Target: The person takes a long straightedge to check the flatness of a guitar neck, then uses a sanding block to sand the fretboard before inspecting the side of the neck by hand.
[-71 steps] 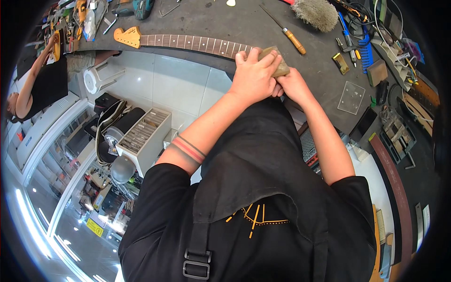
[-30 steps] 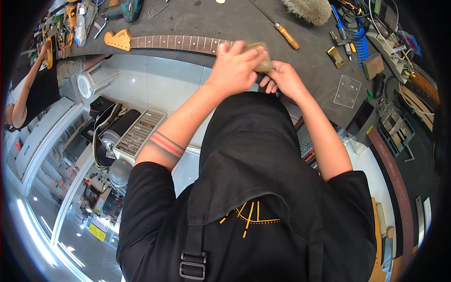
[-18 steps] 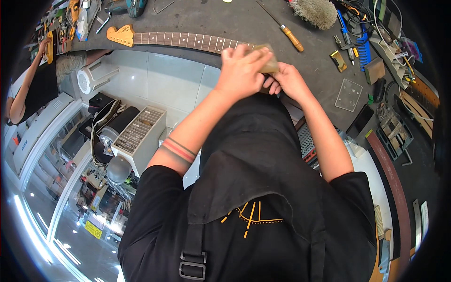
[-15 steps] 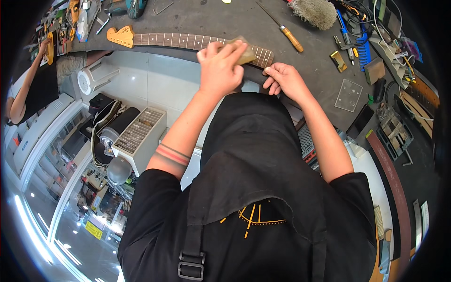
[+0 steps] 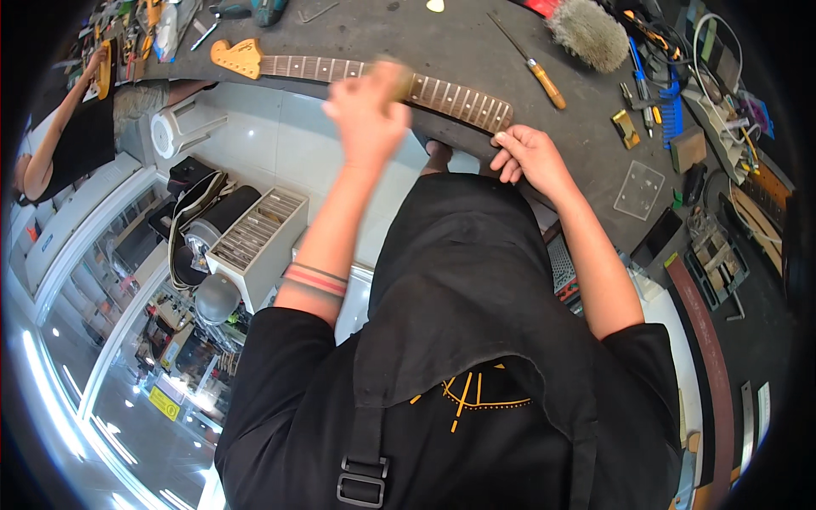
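Note:
A guitar neck [image 5: 459, 100] with a dark fretboard lies along the bench's near edge, its pale wooden headstock to the left. My left hand [image 5: 365, 119], smeared by motion, presses a yellowish-tan pad [image 5: 390, 78] on the middle of the fretboard. Blur hides what exactly the pad is. At the neck's right end, my right hand [image 5: 531, 155] pinches the corner between thumb and fingers.
Beyond the neck lie a wooden-handled file [image 5: 544, 82] and a fluffy grey brush head [image 5: 589, 34]. A blue comb-like tool [image 5: 671, 119], a clear plate [image 5: 637, 189] and a dark phone [image 5: 656, 235] are to the right. Another person [image 5: 72, 140] stands at far left.
My left hand has slid the tan pad leftward along the fretboard, baring the frets near the right end. My right hand keeps its pinch there. The whole view has shifted slightly.

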`<state>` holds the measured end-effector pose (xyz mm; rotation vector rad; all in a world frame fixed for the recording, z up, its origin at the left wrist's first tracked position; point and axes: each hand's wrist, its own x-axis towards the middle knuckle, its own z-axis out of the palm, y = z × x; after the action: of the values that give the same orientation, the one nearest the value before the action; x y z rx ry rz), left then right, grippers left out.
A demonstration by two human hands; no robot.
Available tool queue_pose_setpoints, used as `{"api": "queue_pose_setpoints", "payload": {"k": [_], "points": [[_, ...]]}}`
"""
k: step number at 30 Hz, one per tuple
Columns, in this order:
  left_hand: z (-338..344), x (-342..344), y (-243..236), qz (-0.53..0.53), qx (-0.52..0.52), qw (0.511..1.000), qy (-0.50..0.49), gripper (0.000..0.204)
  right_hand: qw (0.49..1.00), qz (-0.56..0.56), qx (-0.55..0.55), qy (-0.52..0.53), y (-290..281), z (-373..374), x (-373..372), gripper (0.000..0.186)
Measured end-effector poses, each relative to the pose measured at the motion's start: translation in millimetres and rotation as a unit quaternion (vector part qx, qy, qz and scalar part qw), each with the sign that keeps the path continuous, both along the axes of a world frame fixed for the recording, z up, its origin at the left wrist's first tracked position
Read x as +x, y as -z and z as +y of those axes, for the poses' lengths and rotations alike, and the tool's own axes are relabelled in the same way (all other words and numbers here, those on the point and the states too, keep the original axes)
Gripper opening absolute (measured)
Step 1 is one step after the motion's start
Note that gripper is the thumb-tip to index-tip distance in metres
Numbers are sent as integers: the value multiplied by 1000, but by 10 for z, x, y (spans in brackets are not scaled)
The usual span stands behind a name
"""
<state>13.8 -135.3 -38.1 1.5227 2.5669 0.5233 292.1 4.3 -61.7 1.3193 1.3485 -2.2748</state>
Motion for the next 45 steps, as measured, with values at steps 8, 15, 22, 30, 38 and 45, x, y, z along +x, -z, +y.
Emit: {"api": "queue_pose_setpoints", "payload": {"k": [8,15,22,30,38,45], "points": [[62,287,-134,-32,2,997,77,71,1000,-8,9,-5,-68,15,-40,32],[-68,-169,-99,-20,24,999,42,68,999,-21,27,-10,-54,-11,-10,32],[-313,-1215,34,29,10,998,-60,69,996,-78,35,4,-57,-29,19,31],[-467,-1834,64,21,25,998,-53,69,992,-105,32,63,-134,-1,-57,52],[-523,-2101,-13,27,12,998,-55,68,989,-124,21,83,-91,31,-62,62],[-572,-2209,-18,41,13,997,-62,62,986,-133,10,98,-61,29,-25,67]]}}
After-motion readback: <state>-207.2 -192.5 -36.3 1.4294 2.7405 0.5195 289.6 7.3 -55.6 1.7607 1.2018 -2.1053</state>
